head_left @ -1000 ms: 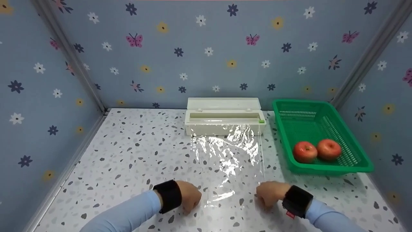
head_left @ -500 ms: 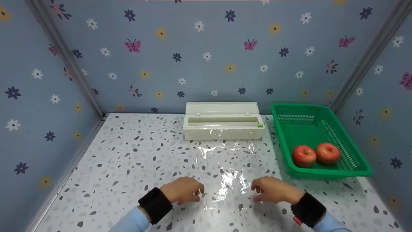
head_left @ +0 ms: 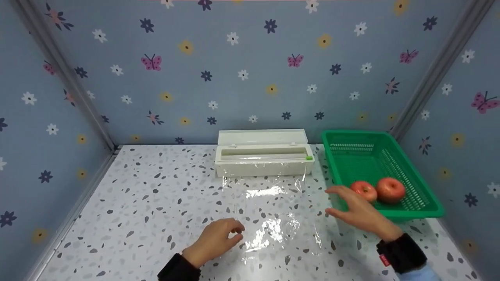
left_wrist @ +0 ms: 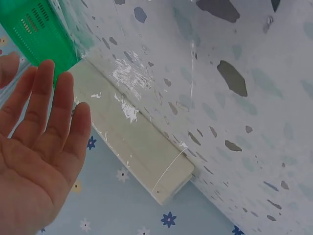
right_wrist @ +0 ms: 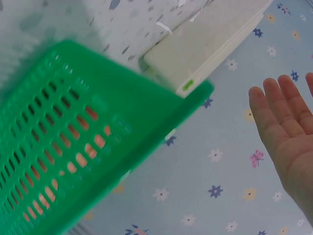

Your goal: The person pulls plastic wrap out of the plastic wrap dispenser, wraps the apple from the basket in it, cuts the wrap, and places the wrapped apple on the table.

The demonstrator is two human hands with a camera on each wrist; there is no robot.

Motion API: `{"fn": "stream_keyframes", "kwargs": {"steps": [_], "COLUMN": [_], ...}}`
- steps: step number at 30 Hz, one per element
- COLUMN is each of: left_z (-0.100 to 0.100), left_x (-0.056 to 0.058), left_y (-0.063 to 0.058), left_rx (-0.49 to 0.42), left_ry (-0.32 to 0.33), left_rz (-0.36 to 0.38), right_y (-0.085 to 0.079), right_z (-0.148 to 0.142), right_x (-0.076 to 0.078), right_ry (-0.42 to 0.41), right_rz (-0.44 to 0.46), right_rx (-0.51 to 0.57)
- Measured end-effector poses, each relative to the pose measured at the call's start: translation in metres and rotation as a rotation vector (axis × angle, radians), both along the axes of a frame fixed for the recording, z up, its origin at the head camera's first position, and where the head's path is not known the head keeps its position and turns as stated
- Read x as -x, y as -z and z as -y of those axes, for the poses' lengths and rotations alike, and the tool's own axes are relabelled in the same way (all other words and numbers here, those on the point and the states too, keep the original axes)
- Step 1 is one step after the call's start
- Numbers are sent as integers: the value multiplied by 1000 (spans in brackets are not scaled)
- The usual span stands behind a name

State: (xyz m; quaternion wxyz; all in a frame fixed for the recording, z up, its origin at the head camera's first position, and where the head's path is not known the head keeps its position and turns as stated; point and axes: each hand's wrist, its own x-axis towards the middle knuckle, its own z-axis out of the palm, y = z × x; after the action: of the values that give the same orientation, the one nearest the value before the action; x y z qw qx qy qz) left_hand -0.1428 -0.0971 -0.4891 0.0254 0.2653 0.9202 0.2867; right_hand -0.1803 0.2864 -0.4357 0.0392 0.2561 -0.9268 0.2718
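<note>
Clear plastic wrap [head_left: 269,230] lies over the speckled table, stretching forward from a white wrap dispenser box [head_left: 263,169] whose lid stands raised. My left hand [head_left: 215,238] hovers by the left edge of the film, fingers relaxed and nothing in them; the left wrist view shows its fingers loosely extended. My right hand [head_left: 359,212] is beside the front left corner of a green plastic basket [head_left: 414,214], fingers spread and holding nothing. Inside the basket sit two red apples, the left apple [head_left: 364,190] partly behind my right hand and the right apple [head_left: 390,190] in full view.
A flowered blue panel [head_left: 250,93] rises behind the table, with similar panels at both sides. The dispenser's small green slider [head_left: 309,158] is at its right end. Speckled tabletop [head_left: 148,203] extends left of the film.
Both hands have let go of the film's front edge, and it now lies on the table. My right hand has moved right and forward to the basket; my left hand has lifted slightly.
</note>
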Motion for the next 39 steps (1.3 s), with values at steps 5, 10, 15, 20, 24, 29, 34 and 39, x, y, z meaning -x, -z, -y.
{"fn": "stream_keyframes", "kwargs": {"steps": [5, 10, 15, 20, 24, 29, 34, 39], "left_z": [-1, -1, -4, -12, -22, -27, -26, -22], "left_x": [-5, -2, 8, 24, 31, 35, 36, 30], "left_y": [3, 8, 14, 17, 17, 13, 12, 18], "left_rx": [-93, -155, -176, -185, -187, -194, -198, -194], "left_ry": [-62, -60, -37, -28, -22, -28, -30, -21], "left_rz": [52, 126, 195, 244, 260, 256, 234, 246], "right_y": [-18, -31, -30, -17, -2, 5, 10, 18], "right_z": [-36, -64, -71, -65, -68, -75, -83, -85], "right_x": [27, 54, 70, 82, 82, 86, 90, 89], "right_ry": [81, 151, 177, 168, 149, 158, 155, 139], "right_rz": [86, 215, 372, 408, 378, 316, 277, 294], "right_rx": [-54, -160, -312, -522, -621, -631, -589, -546]}}
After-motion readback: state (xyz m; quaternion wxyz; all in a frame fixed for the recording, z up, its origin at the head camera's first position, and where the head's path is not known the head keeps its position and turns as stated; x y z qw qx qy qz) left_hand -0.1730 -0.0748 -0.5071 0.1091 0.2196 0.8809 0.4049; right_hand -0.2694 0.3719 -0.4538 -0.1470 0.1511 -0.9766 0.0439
